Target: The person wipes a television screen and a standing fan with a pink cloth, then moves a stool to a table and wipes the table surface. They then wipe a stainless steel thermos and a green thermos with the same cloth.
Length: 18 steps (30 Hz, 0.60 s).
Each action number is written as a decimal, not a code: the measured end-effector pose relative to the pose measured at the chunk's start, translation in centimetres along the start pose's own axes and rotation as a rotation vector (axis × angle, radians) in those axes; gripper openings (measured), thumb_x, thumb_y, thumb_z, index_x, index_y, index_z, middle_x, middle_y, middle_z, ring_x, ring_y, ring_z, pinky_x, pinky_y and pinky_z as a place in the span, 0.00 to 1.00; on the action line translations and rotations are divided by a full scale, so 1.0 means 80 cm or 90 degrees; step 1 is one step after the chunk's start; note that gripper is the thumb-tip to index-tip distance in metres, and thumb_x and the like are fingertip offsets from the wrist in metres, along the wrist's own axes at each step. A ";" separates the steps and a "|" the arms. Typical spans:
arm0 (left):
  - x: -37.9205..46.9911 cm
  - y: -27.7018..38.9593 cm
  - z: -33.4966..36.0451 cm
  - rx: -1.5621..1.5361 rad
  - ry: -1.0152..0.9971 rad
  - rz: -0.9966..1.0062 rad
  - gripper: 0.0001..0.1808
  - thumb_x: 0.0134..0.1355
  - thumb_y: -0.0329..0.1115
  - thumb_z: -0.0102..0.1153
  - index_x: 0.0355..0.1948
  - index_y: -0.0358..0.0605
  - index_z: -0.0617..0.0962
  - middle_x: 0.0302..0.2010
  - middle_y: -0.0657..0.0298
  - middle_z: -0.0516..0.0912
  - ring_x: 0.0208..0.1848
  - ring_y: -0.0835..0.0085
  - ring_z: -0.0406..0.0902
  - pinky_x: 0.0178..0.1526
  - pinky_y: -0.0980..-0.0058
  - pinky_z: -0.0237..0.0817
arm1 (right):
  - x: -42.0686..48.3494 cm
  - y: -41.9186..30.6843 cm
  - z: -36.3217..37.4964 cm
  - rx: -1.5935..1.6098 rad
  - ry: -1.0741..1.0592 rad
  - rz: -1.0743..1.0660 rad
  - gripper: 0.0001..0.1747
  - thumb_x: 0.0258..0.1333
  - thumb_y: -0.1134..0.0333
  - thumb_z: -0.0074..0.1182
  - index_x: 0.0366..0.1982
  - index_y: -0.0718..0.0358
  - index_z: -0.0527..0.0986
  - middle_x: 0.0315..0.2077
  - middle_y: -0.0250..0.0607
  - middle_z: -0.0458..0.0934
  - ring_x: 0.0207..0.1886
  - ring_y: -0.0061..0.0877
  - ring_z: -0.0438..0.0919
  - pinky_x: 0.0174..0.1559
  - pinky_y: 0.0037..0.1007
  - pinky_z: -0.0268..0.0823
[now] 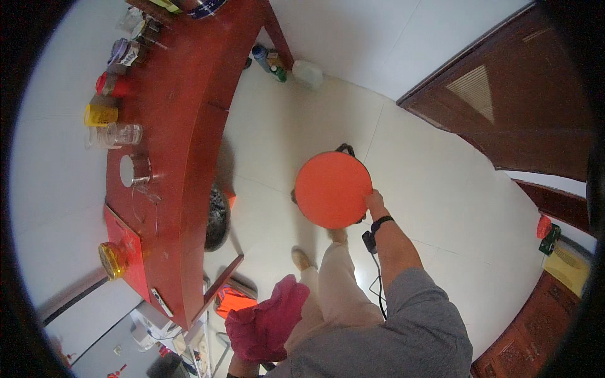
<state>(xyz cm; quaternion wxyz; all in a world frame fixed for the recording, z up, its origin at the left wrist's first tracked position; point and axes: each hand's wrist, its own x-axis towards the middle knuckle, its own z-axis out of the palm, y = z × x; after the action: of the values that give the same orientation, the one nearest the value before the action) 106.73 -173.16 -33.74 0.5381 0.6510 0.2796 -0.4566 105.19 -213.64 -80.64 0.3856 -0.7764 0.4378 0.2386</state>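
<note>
A round stool with an orange-red seat and dark legs is in front of me, above my feet in the picture. My right hand grips the right edge of its seat. Whether the legs touch the floor, I cannot tell. A crumpled dark-red cloth is in my left hand, close to my body at the bottom. The cloth covers most of that hand's fingers.
Along the left runs a long red wooden table carrying jars, cups and a remote control. Beneath it stands a dark round bin. Bottles and a plastic jug sit by the far wall. A black cable hangs beside my right leg.
</note>
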 end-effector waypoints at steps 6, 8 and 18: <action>0.018 0.033 -0.016 -0.001 -0.039 0.039 0.18 0.63 0.37 0.63 0.54 0.45 0.80 0.45 0.62 0.85 0.43 0.70 0.83 0.45 0.73 0.73 | -0.011 0.012 -0.007 -0.651 -0.251 -0.229 0.16 0.59 0.59 0.56 0.44 0.61 0.83 0.44 0.48 0.85 0.51 0.44 0.83 0.50 0.42 0.76; 0.021 0.045 -0.025 -0.007 -0.056 0.068 0.18 0.64 0.37 0.63 0.54 0.45 0.80 0.46 0.62 0.85 0.43 0.70 0.83 0.45 0.73 0.73 | -0.011 0.014 -0.004 -0.671 -0.264 -0.241 0.17 0.58 0.58 0.57 0.46 0.58 0.81 0.44 0.45 0.84 0.50 0.42 0.83 0.49 0.43 0.76; 0.051 0.172 -0.121 -0.058 -0.139 0.291 0.19 0.64 0.38 0.63 0.55 0.45 0.81 0.46 0.61 0.86 0.44 0.69 0.83 0.46 0.73 0.74 | -0.132 -0.152 -0.081 0.505 -0.221 0.251 0.20 0.63 0.57 0.57 0.54 0.53 0.73 0.52 0.38 0.78 0.50 0.37 0.81 0.45 0.48 0.74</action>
<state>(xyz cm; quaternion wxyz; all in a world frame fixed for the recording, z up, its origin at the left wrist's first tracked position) 123.08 -168.05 -31.26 0.6832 0.6193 0.0859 -0.3774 110.61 -209.76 -64.62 0.6673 -0.4199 0.5631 0.2476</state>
